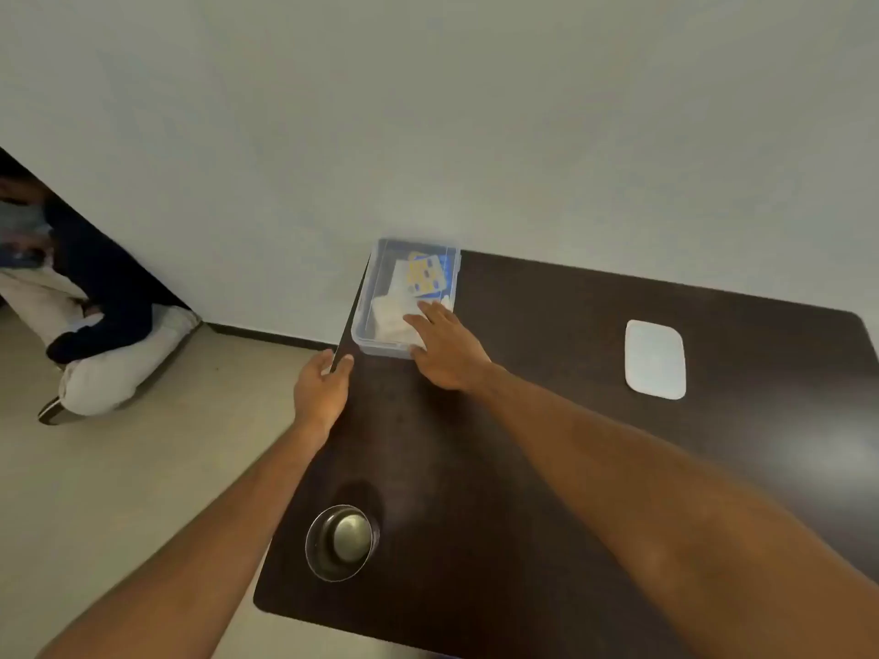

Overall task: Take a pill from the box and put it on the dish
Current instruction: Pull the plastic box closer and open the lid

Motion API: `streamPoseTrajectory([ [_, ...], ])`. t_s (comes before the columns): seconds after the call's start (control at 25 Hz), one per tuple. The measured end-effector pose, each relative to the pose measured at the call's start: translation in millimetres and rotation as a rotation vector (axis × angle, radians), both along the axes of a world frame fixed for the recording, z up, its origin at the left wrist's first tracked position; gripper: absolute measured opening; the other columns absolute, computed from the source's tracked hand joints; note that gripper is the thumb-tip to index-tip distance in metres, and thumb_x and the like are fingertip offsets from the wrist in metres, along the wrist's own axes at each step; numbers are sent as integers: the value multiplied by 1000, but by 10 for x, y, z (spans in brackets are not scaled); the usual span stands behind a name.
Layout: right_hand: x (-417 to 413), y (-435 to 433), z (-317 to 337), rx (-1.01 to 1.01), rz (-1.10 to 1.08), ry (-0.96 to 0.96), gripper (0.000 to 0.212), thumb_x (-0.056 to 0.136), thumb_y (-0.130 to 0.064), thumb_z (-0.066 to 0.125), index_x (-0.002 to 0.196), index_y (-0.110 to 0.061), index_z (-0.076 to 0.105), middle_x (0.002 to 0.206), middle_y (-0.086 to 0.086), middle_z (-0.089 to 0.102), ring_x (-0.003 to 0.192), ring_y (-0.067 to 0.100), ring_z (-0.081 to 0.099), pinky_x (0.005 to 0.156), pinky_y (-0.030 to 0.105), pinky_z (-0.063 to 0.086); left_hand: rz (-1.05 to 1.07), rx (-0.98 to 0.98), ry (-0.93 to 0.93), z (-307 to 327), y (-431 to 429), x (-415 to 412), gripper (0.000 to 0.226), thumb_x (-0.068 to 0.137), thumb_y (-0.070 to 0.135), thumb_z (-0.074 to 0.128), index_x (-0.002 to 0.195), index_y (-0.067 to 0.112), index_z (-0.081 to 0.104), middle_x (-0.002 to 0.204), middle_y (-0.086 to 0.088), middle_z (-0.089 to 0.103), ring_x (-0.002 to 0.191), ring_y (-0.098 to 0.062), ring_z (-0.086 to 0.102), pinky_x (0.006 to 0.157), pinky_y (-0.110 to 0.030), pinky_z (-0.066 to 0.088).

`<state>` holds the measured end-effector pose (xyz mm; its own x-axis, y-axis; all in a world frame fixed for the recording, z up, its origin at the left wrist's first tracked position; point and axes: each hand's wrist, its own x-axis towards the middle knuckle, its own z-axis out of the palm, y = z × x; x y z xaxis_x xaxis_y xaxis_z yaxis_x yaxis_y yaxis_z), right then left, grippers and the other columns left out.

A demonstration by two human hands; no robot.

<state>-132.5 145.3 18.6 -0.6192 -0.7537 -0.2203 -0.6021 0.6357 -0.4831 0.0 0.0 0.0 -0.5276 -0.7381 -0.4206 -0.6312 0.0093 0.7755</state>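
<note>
One box (364, 321), centre frame, is entered by the flat-fingered right hand (447, 354). The table (547, 325) edge is touched by the relaxed left hand (323, 387). One dish (655, 359) is seen right.

Bare left forearm (214, 539) and right forearm (642, 468), narrowing toward wrists; bare left hand (321, 392) and right hand (447, 349), slightly blurred.
</note>
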Motion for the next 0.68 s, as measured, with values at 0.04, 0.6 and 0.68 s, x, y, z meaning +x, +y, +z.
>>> streamPoseTrajectory([
  [0.04,-16,-88,-78,3,-11,18,55,100,-30,49,151,-19,33,165,8,17,153,27,7,120,47,22,24,45,36,-79,-50,-63,51,92,40,60,135,14,55,136,-6,59,125,-25,56,108,-42,44],
  [0.6,916,1122,5,200,-193,26,72,95,-31,59,156,-24,20,167,6,8,153,27,6,123,44,22,-236,138,-66,32,931,42,27,84,27,68,106,20,55,103,-2,64,91,-21,65,81,-44,58],
  [0.68,1331,1543,101,228,-240,-3,69,96,-35,57,155,-25,23,167,6,9,152,27,11,119,43,25,-270,152,-73,65,1317,271,30,85,23,69,111,22,54,108,2,62,95,-16,62,78,-34,55],
])
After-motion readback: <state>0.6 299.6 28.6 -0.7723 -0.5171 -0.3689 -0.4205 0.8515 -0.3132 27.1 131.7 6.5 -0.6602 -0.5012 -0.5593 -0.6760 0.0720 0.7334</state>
